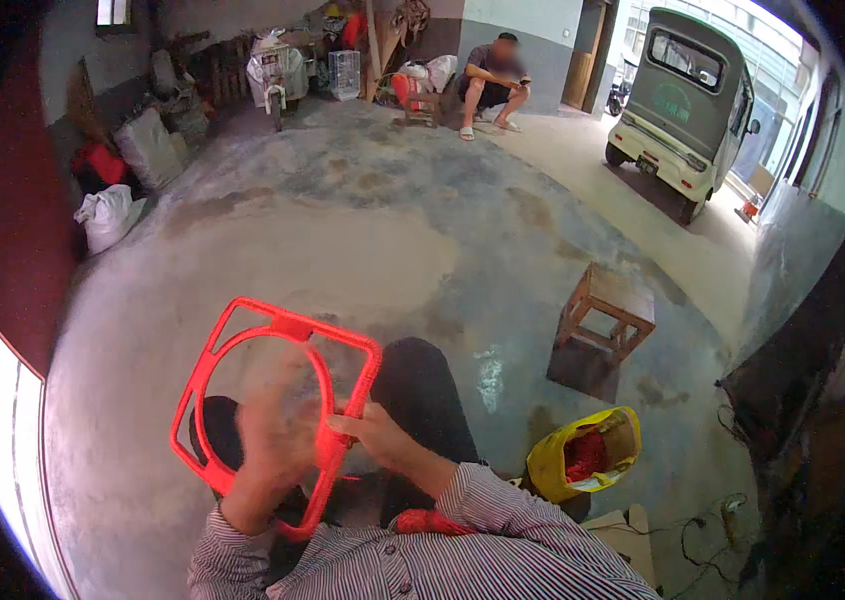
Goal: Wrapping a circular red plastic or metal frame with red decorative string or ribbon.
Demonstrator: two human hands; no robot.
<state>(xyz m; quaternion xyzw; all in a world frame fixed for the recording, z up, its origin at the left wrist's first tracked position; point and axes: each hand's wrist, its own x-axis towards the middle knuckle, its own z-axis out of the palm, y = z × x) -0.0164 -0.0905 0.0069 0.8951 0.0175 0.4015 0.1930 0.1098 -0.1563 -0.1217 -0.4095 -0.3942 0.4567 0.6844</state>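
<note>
A red square frame (291,327) with rounded corners and a round ring inside it is held tilted over my lap. My right hand (375,432) is closed on the frame's right side, with the thumb lying across it. My left hand (281,425) is in front of the ring opening, smeared by motion. Its fingers cannot be made out, nor whether they touch the frame. Some red material (431,522) lies on my lap against the striped shirt.
A yellow bag (550,468) holding red pieces stands at my right, and a wooden stool (615,292) farther off. A person (495,82) sits by the far wall near a parked three-wheeler (681,100). White sacks (108,217) line the left wall. Cables (708,560) lie at lower right.
</note>
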